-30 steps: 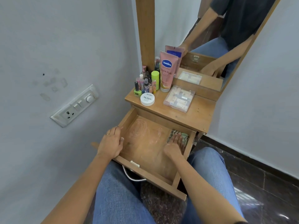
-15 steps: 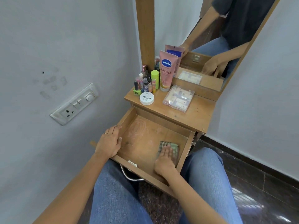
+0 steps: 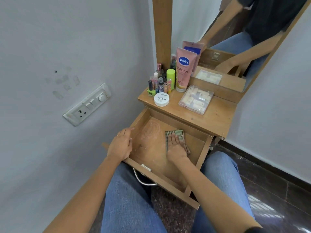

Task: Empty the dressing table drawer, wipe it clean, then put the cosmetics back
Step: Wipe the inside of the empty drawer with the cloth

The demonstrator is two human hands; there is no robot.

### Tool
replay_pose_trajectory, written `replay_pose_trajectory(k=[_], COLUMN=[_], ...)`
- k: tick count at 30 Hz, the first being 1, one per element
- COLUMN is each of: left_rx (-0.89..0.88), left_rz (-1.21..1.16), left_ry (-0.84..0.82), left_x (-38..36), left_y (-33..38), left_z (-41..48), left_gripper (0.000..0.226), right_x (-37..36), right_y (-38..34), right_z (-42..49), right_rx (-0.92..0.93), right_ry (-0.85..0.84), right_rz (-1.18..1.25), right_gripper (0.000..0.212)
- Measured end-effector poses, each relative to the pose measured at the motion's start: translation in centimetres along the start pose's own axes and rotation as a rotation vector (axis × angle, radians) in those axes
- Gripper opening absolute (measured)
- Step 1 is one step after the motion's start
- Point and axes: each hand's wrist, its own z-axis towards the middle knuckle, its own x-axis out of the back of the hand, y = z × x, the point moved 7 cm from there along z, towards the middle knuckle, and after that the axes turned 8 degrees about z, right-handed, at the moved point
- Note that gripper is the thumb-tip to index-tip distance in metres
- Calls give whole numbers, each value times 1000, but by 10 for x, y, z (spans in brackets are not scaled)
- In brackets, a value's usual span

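Observation:
The wooden drawer [image 3: 201,159] is pulled out over my lap and holds only a cloth. My right hand [image 3: 175,147] lies flat with straight fingers on the striped green cloth [image 3: 180,134], pressing it to the drawer floor near the middle. My left hand [image 3: 121,145] grips the drawer's left wall, fingers curled over its edge. Chalky smear marks show on the floor at the back left. On the tabletop [image 3: 217,118] stand a pink Vaseline tube [image 3: 183,69], small nail polish bottles [image 3: 159,83], a white round jar [image 3: 161,99] and a clear plastic box [image 3: 196,99].
A mirror [image 3: 235,36] in a wooden frame rises behind the tabletop. The grey wall with a switch and socket plate [image 3: 87,104] is close on the left. A metal drawer handle [image 3: 143,179] hangs above my jeans. Dark tiled floor lies to the right.
My right hand slid the cloth from the drawer's right side toward its front, then forward and left to the middle. My left hand stayed on the left wall.

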Motion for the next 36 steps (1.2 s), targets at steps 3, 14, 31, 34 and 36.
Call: replay_pose_trajectory(k=[3,14,31,34,36], left_rx=[43,47,97,94,98], left_rz=[-8,-71,-105,-109,-110], left_ry=[18,18,30,47,49], left_x=[1,-2,-2,-1,-1], left_y=[-3,-18,-21,-20,-21], left_z=[0,9,6,5,5], left_gripper=[52,54,34,33,33], right_x=[-14,9,8,4,-1], right_y=[7,32,48,30,11], right_z=[-12,8,-11,0,9], right_rx=[-11,-77,-213,-227,-170], right_ry=[-36,-48,13,51,83], right_rz=[-131,-184,-41,-12,-67], right_gripper=[63,65,71,69,69])
